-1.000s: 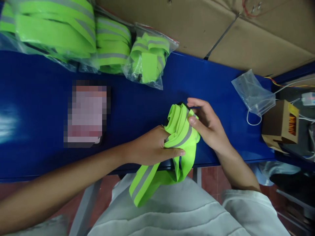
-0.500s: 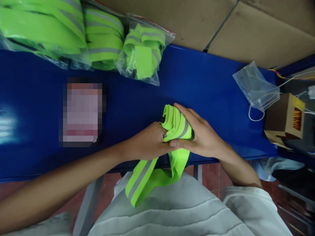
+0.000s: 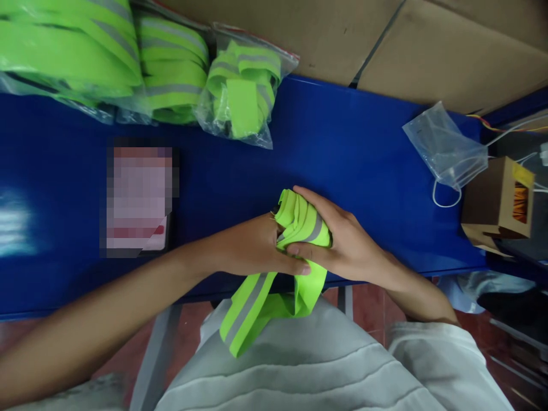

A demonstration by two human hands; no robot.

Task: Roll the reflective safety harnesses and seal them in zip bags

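Observation:
A neon green strap (image 3: 305, 220) with a grey stripe is folded into a thick bundle between both hands, above the front edge of the blue table (image 3: 355, 154). My left hand (image 3: 265, 245) grips it from the left, its thumb across the lower part and its other fingers mostly hidden behind. Around the right side wraps my right hand (image 3: 338, 240), thumb in front and fingers over the top. A loose loop of the strap hangs below the hands over the lap.
Bagged green straps (image 3: 244, 97) line the back left. A blurred-out flat object (image 3: 139, 197) lies at left. Cardboard boxes (image 3: 449, 51) stand behind. At right are a clear plastic bag (image 3: 445, 142) and a small open carton (image 3: 492, 197).
The bundle and both hands have shifted slightly left. My left thumb now reaches further right over the strap below the bundle, and the hanging loop looks a little narrower.

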